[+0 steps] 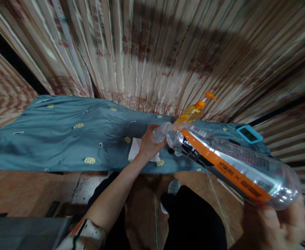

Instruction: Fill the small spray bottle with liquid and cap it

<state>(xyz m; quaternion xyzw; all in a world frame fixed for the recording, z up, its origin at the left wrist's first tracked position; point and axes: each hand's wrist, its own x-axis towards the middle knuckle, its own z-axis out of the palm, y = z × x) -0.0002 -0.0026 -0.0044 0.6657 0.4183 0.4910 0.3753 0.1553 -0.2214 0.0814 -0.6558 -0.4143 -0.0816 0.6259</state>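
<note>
In the head view my right hand point(280, 222) grips the base end of a large clear plastic bottle point(227, 166) with an orange and black label. This bottle lies tilted, its mouth pointing left and up. My left hand point(149, 144) is closed around a small clear plastic bottle point(158, 134). The two bottles' necks are close together; I cannot tell whether they touch. Any liquid in or between them is too faint to make out. Behind the large bottle's neck stands a yellow pump bottle point(191, 113) with an orange pump, its lower part hidden.
A teal cloth with pineapple prints point(63, 139) covers the long narrow table. White paper point(134, 149) lies under my left wrist. A blue-framed device point(249, 134) rests at the right end. Pleated curtain point(142, 52) hangs behind. A grey surface point(24, 232) stands at lower left.
</note>
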